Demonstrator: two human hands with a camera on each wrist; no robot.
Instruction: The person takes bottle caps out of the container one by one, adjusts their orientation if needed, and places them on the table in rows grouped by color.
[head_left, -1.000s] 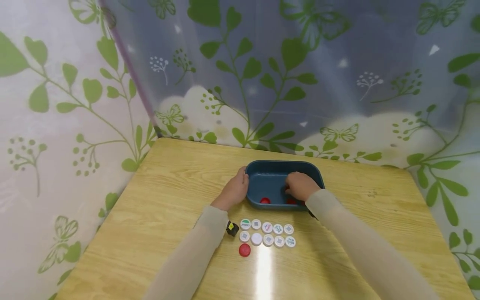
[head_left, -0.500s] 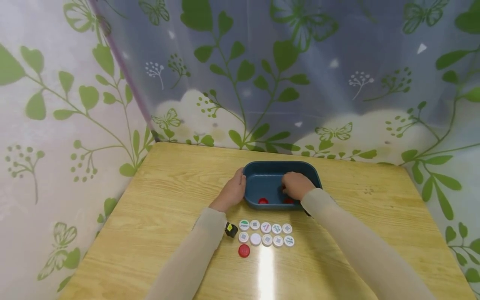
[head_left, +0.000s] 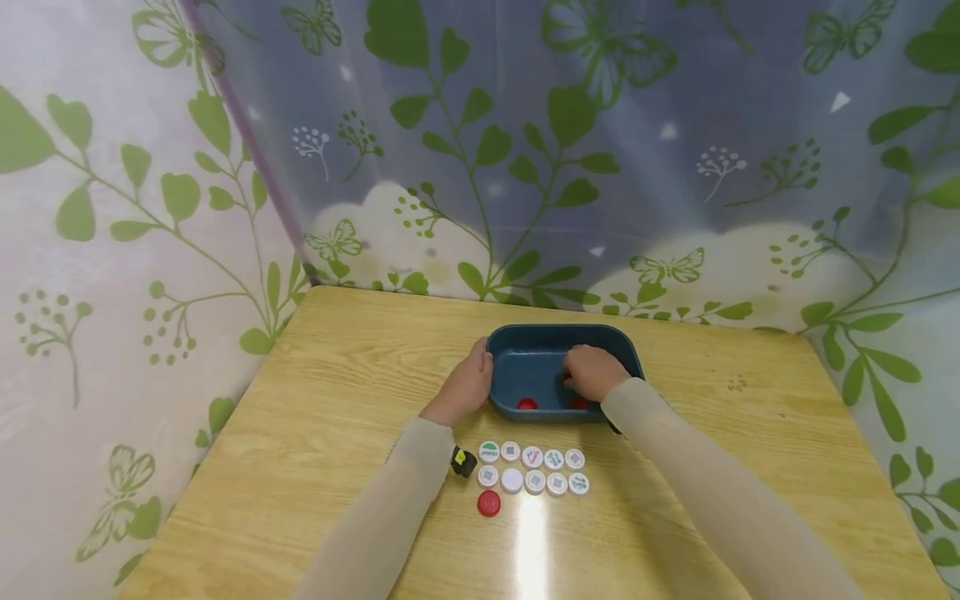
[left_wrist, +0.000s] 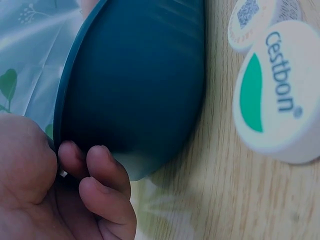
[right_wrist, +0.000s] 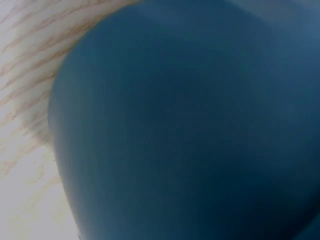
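Observation:
My left hand (head_left: 467, 385) grips the left end of a dark blue plastic basin (head_left: 506, 414); in the left wrist view its curled fingers (left_wrist: 107, 192) lie against the basin's outer wall. The right hand (head_left: 594, 372) reaches down inside the basin's right half, fingers bent, with a bit of dark red showing at the fingertips, a red bottle cap pinched there. Two other red bottle caps show against the near inner wall, one red cap (head_left: 527, 403) to the left and another red cap (head_left: 580, 403) below the hand. The right wrist view shows only the basin's wall (right_wrist: 150, 125).
In front of the basin, several white bottle caps (head_left: 532, 457) lie in two rows on the wooden table (head_left: 360, 367). A single red bottle cap (head_left: 489, 503) sits below them at the left. Patterned curtains (head_left: 450, 150) hang behind and on both sides.
The head view has shifted slightly. Both hands keep their places at the basin, the right one still low inside it, and the caps on the table have not moved.

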